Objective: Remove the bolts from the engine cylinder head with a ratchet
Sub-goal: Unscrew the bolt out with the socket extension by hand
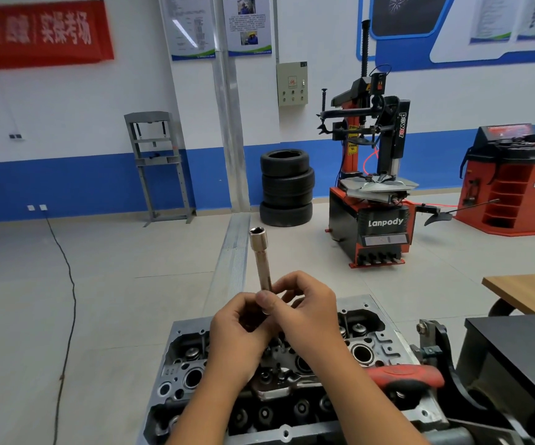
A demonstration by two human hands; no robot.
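Observation:
The grey engine cylinder head [176,348] lies below me on a stand, its valve pockets and bores facing up. Above it I hold a long chrome socket [259,255] upright, open end at the top. My left hand [240,335] grips its lower end with the thumb on the shaft. My right hand [307,303] pinches the same lower part from the right. A ratchet with a red and black handle [404,375] lies across the head, its metal head near the middle, partly hidden by my forearms.
A black engine-stand bracket [436,345] and a dark box [516,354] stand at the right, a wooden table corner [529,290] behind them. Farther off are a tyre changer [375,194], stacked tyres [287,187], a red wheel balancer [513,181] and a floor cable [67,284].

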